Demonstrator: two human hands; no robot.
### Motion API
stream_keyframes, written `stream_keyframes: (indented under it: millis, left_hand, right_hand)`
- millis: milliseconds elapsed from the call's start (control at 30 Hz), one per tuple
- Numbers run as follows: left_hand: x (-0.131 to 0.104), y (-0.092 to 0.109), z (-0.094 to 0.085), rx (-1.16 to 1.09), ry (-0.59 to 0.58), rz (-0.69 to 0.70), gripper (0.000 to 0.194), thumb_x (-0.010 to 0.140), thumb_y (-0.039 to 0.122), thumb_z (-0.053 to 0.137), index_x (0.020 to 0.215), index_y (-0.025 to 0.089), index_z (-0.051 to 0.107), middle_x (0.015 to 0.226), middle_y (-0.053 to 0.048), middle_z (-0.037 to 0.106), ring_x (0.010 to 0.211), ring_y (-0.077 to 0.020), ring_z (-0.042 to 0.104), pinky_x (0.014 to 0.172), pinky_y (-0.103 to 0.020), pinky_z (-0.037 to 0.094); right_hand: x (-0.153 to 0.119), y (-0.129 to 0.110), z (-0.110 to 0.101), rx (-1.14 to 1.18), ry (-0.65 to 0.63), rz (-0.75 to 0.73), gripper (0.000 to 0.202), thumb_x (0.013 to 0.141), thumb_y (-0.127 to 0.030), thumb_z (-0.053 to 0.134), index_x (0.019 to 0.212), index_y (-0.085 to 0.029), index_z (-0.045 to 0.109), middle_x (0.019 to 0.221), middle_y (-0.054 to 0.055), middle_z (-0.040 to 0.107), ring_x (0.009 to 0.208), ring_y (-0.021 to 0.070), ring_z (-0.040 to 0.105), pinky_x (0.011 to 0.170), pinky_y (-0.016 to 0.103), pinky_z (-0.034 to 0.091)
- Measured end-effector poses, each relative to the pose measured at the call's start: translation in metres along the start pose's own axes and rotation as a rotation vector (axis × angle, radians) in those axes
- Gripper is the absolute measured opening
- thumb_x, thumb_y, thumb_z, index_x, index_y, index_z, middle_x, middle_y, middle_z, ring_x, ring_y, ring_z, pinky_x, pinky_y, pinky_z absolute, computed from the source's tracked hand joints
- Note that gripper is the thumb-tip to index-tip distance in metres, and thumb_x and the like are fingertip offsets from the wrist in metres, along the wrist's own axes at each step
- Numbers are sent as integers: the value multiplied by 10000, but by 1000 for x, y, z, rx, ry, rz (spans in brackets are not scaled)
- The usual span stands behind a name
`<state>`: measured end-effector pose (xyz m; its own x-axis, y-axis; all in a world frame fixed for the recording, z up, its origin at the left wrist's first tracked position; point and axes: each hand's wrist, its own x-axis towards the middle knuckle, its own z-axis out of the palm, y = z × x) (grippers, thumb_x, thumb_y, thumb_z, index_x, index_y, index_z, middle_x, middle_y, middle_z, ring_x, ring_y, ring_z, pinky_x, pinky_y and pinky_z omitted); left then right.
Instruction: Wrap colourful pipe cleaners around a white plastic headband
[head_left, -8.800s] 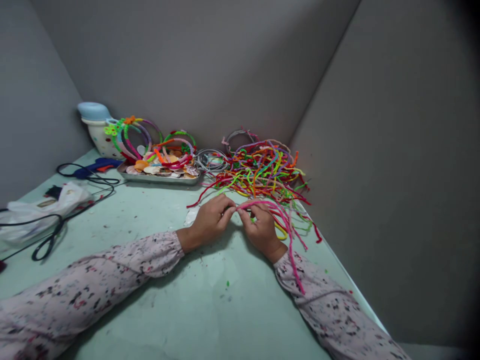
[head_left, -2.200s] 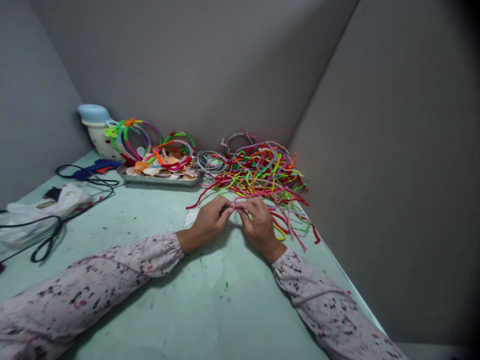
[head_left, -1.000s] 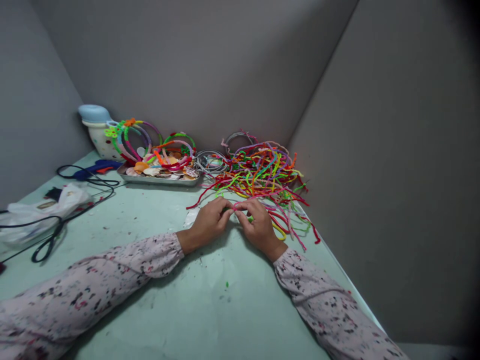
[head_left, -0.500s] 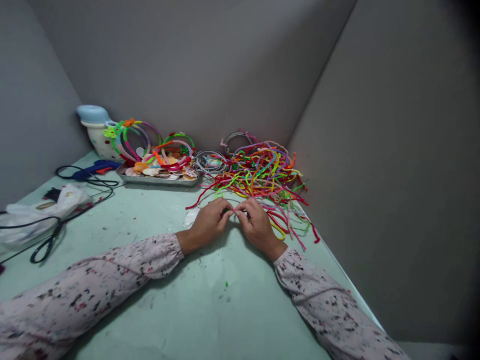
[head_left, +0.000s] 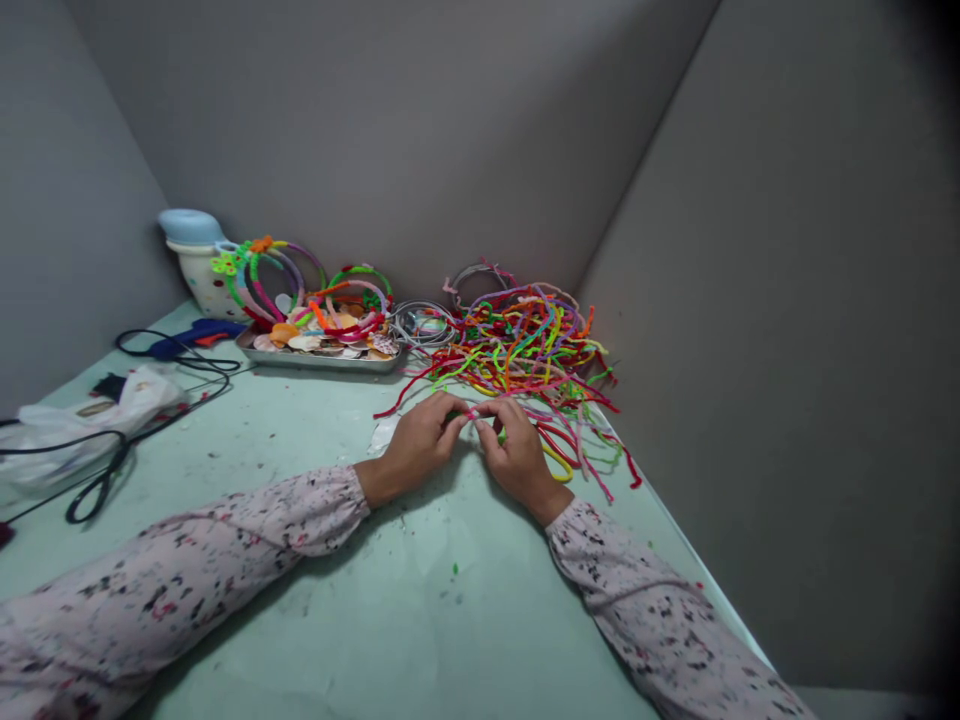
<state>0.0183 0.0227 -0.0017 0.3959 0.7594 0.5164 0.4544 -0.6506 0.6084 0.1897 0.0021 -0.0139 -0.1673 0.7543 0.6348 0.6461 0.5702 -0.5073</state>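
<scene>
We have room on the green table [head_left: 450,630] between our sleeves [head_left: 255,560] — its right edge [head_left: 695,556] slants beside one. Our left hand [head_left: 421,440] and right hand [head_left: 517,455] pinch a pink strand [head_left: 472,412] — it sits between the two, just before the colourful pile [head_left: 525,335].

Fuzzy, matt strands [head_left: 536,348] right of centre.
I see a smooth metal tray [head_left: 330,364] left of centre and a crinkled plastic bag [head_left: 135,400] at far left.
</scene>
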Motion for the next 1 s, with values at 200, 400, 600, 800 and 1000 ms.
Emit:
stream_keyframes:
  millis: [200, 400, 600, 800, 1000]
  left_hand:
    - [0, 0, -1, -19, 10, 15, 156, 890, 180, 474, 980, 192, 601, 944, -51, 629, 908, -184, 571, 808, -326, 450]
    - [0, 1, -1, -7, 3, 1, 148, 900, 233, 490, 982, 181, 602, 922, -50, 617, 870, -178, 563, 779, -316, 443]
    - [1, 1, -1, -7, -5, -6, 161, 909, 233, 472, 980, 179, 605, 925, -51, 619, 862, -174, 562, 768, -308, 440]
    - [1, -1, -1, 15, -29, -7, 149, 912, 224, 460, 918, 180, 602, 889, -45, 609, 846, -175, 550, 775, -310, 438]
    - [1, -1, -1, 42, -41, 3, 153, 913, 217, 448, 920, 176, 596, 881, -45, 597, 843, -178, 542, 760, -311, 427]
  right_hand:
    - [0, 2, 1, 7, 39, -7, 119, 900, -179, 502, 986, -214, 576, 975, 68, 603, 936, 208, 562, 838, 372, 479]
    - [1, 2, 0, -1, 36, -28, 112, 904, -177, 498, 976, -213, 576, 966, 71, 599, 967, 214, 558, 871, 387, 473]
    - [1, 2, 0, -15, 38, -46, 121, 898, -164, 495, 967, -214, 580, 958, 68, 613, 962, 216, 560, 863, 389, 472]
    - [1, 1, 0, -29, 39, -63, 117, 903, -170, 491, 965, -213, 581, 948, 74, 618, 941, 218, 565, 844, 386, 475]
    - [1, 0, -1, -22, 48, -77, 125, 899, -161, 486, 969, -214, 574, 956, 76, 611, 957, 220, 561, 852, 388, 476]
